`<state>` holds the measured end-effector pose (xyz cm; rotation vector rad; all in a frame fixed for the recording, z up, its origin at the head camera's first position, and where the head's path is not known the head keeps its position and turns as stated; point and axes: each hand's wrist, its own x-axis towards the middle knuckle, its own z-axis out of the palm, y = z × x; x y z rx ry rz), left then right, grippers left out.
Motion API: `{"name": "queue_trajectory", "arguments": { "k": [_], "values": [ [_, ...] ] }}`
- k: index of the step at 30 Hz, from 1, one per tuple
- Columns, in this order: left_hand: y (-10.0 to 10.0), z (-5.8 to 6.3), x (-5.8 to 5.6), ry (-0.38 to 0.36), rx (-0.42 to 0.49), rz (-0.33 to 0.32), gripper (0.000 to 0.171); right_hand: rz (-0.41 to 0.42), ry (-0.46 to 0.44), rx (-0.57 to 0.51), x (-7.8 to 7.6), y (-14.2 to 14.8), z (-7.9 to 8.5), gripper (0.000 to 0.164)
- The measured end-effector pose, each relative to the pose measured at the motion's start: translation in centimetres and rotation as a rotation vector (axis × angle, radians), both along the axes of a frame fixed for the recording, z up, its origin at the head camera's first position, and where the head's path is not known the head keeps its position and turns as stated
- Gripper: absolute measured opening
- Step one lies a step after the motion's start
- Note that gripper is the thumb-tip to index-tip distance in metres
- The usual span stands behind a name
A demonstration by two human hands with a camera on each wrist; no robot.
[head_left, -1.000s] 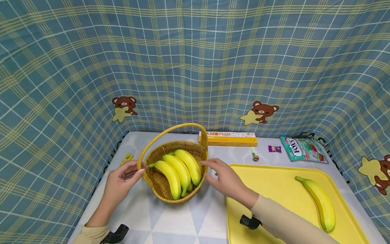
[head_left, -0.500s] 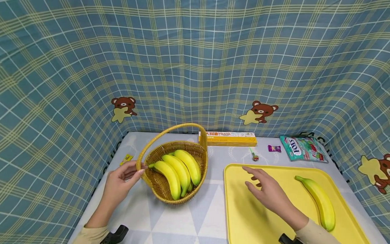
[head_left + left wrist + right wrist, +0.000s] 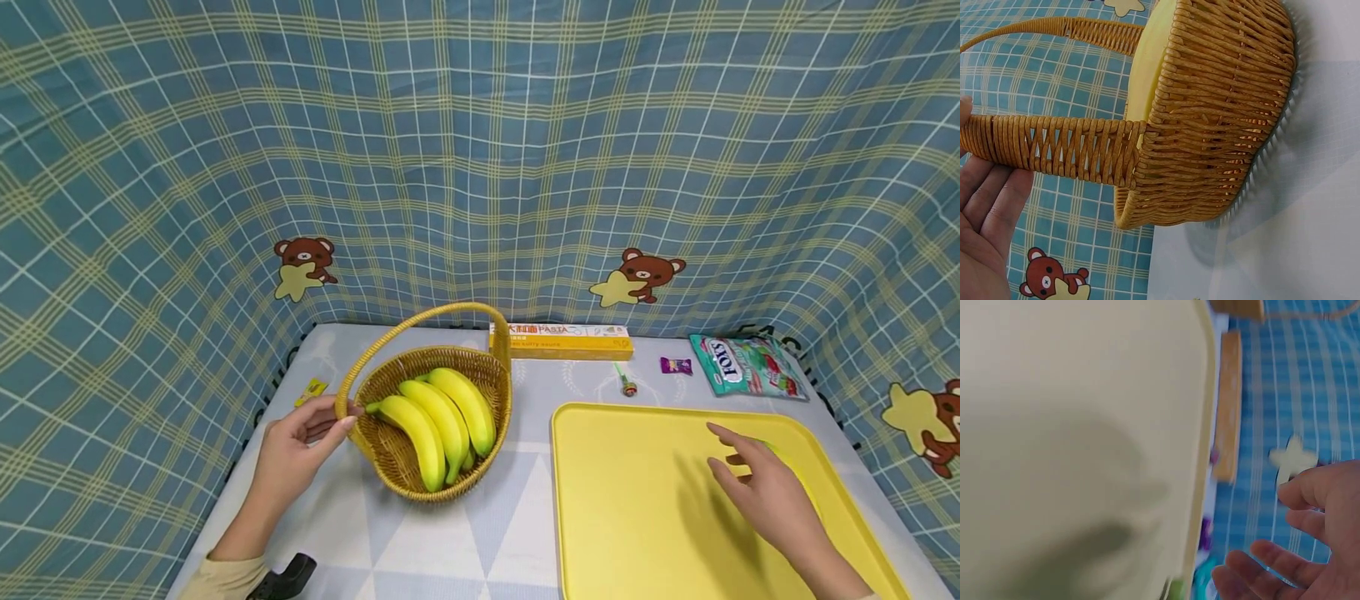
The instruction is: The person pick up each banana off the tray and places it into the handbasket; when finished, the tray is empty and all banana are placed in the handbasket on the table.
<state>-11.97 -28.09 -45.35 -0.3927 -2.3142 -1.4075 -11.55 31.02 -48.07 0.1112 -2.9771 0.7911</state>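
My left hand [image 3: 288,450] holds one side of the wicker basket's handle [image 3: 450,307], with thumb and fingers on either side of it. In the left wrist view, fingers lie behind the handle [image 3: 1054,147]. The basket [image 3: 384,458] sits on the table, with several yellow bananas [image 3: 446,421] lying in it. Over the right part of the yellow tray [image 3: 615,500], my right hand [image 3: 776,500] hovers, fingers apart and holding nothing. Beneath it a single banana [image 3: 808,493] is mostly hidden; its green stem [image 3: 1175,589] shows at the bottom of the right wrist view.
Along the back lie a pasta box [image 3: 562,342], a lollipop [image 3: 627,385], a purple wrapped candy [image 3: 676,366] and a teal candy bag [image 3: 750,367]. A yellow packet [image 3: 312,390] lies left of the basket. Plaid cloth [image 3: 480,167] encloses the table's back and sides.
My right hand has left the basket's right rim and moved right across the tray to above the lone banana. My left hand and the basket have stayed put.
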Motion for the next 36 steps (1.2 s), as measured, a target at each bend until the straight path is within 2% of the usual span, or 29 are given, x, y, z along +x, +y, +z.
{"name": "queue_trajectory", "arguments": {
  "k": [6,11,18,21,27,31,36],
  "values": [
    [-0.2,-0.1,-0.1,-0.008,-0.019,-0.011,0.019,-0.077,-0.018,0.072,0.0,4.5,-0.8,0.051],
    [-0.4,-0.2,0.0,-0.014,-0.024,-0.011,0.018,-0.103,-0.094,0.097,-0.1,7.6,-1.5,0.053],
    [-0.2,-0.2,0.0,0.008,-0.008,0.004,0.024,-0.126,-0.373,0.122,-0.5,10.2,-2.3,0.068],
    [-0.2,-0.2,0.0,0.016,-0.003,0.009,0.027,-0.131,-0.439,0.122,-0.6,10.6,-2.5,0.072],
    [-0.2,0.0,0.0,0.010,0.000,0.011,0.026,-0.065,-0.424,0.102,-1.1,11.2,-2.6,0.080],
    [-0.1,0.0,0.0,0.006,-0.003,0.015,0.025,-0.071,-0.411,0.102,-1.3,11.1,-2.7,0.084],
    [-0.1,0.0,0.0,0.003,-0.003,0.014,0.025,-0.088,-0.383,0.125,-1.2,10.6,-2.6,0.081]
  ]
}}
